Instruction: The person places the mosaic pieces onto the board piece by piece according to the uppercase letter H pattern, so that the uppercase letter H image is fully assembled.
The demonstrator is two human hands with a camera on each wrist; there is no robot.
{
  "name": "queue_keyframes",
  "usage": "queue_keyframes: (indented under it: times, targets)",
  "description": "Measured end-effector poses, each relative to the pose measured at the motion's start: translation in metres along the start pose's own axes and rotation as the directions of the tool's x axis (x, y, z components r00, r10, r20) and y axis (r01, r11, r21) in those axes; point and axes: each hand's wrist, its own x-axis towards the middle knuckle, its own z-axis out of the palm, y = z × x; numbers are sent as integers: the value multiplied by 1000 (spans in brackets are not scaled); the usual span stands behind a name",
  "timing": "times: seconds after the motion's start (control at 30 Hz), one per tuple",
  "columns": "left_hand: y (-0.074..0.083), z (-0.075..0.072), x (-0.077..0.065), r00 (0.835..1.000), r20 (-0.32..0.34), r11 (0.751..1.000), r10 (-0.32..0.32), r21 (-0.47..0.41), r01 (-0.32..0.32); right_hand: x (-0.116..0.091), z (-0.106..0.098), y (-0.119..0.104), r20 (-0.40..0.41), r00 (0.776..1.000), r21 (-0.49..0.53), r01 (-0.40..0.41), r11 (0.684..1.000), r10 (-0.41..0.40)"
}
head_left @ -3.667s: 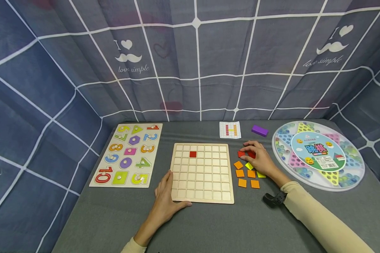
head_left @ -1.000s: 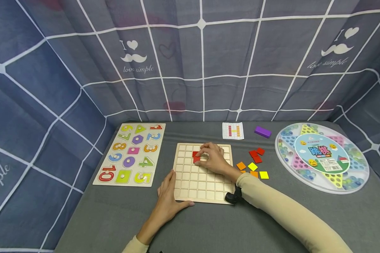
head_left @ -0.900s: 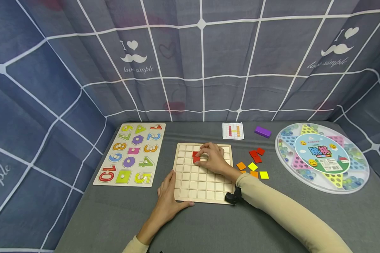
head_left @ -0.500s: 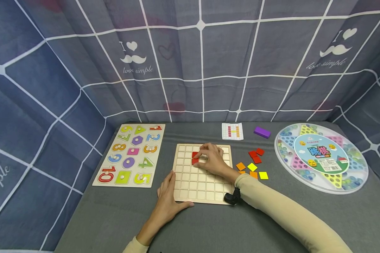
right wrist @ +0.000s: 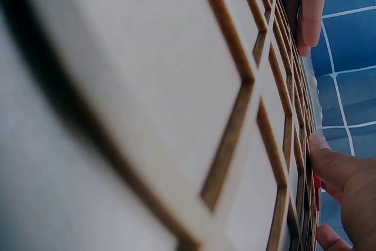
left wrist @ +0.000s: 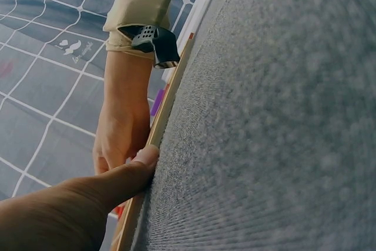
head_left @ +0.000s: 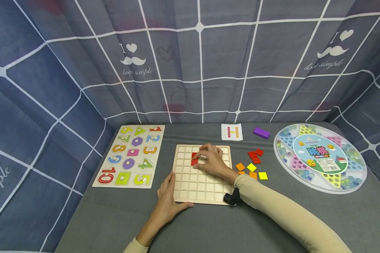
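In the head view a pale wooden grid board (head_left: 201, 186) lies on the grey table. Two red square tiles touch on it, one above the other, toward its upper left. My right hand (head_left: 211, 160) is over the board, index finger and thumb pinching the lower red tile (head_left: 194, 162). My left hand (head_left: 168, 195) lies at the board's lower left corner, fingers extended along the left edge and thumb along the front edge. In the left wrist view the left thumb (left wrist: 126, 180) presses the board's edge (left wrist: 170, 95). The right wrist view shows grooves close up; the right thumb (right wrist: 332, 163) touches down near a bit of red.
Right of the board lie loose red tiles (head_left: 256, 160), orange tiles (head_left: 240, 167) and yellow tiles (head_left: 263, 175). A pattern card (head_left: 232, 132) and purple block (head_left: 261, 133) lie behind. A number puzzle (head_left: 130, 156) lies left, a round Chinese checkers box (head_left: 320, 158) right.
My right hand has moved left from the loose tiles onto the board, where a second red tile now lies below the first. Over the last second both hands barely move.
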Motion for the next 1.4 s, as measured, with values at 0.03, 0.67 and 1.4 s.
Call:
queue_keyframes:
  times: [0.03,0.67,1.4]
  targets:
    - [0,0,0,1000,0,1000,0,1,0,0,0,0,1,1000,0,0,1000,0]
    - [0,2,-1,1000,5,1000,0,13,0,-2,1,5,7,1000,-15,-11,1000,11]
    - [0,0,2,1000,-11,1000,23,2,-23,-10,-34,10,67,995,122,60,991,-69]
